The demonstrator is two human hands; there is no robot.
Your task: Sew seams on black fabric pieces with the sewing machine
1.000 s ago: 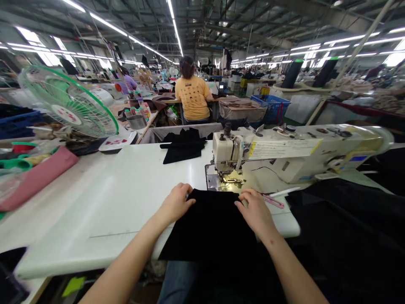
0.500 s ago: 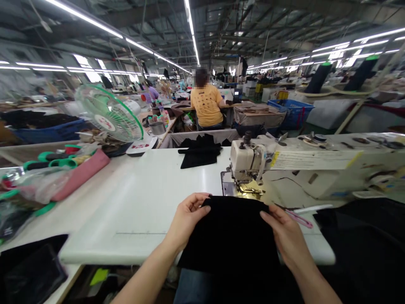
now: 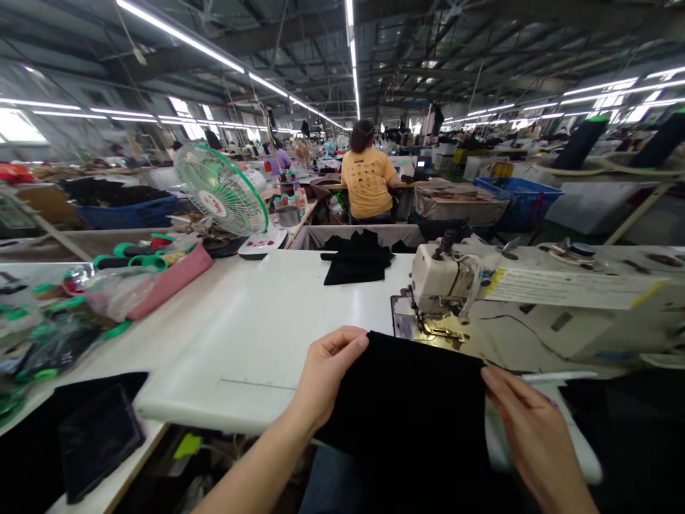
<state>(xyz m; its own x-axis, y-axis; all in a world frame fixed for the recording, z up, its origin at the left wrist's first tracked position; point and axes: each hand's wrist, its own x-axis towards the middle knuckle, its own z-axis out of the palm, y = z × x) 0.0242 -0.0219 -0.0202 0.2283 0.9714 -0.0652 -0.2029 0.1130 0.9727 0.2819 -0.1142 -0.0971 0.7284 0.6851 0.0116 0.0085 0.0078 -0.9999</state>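
Note:
A piece of black fabric [image 3: 417, 400] is stretched between my two hands, its top edge just in front of the sewing machine's needle area. My left hand [image 3: 329, 371] pinches the upper left corner between thumb and fingers. At the upper right corner, my right hand [image 3: 529, 414] has its thumb and fingers closed on the cloth. The sewing machine [image 3: 442, 285] stands behind the fabric, its presser foot over a shiny metal plate. The cloth's lower part hangs down over my lap. Beside my right hand lies a white-handled tool [image 3: 561, 376], partly hidden.
Cut black pieces [image 3: 358, 260] lie at the far edge of the white table [image 3: 257, 321]. To the left are a green-rimmed fan [image 3: 219, 193], thread spools [image 3: 147, 262] and a pink roll [image 3: 174, 282]. More black cloth [image 3: 636, 428] lies right. A person in yellow [image 3: 369, 182] sits ahead.
The view has turned left, so everything sits further right. The fabric's top edge has gone from slightly bowed to taut and slanted, its right corner lower, with my right hand moved down and outward.

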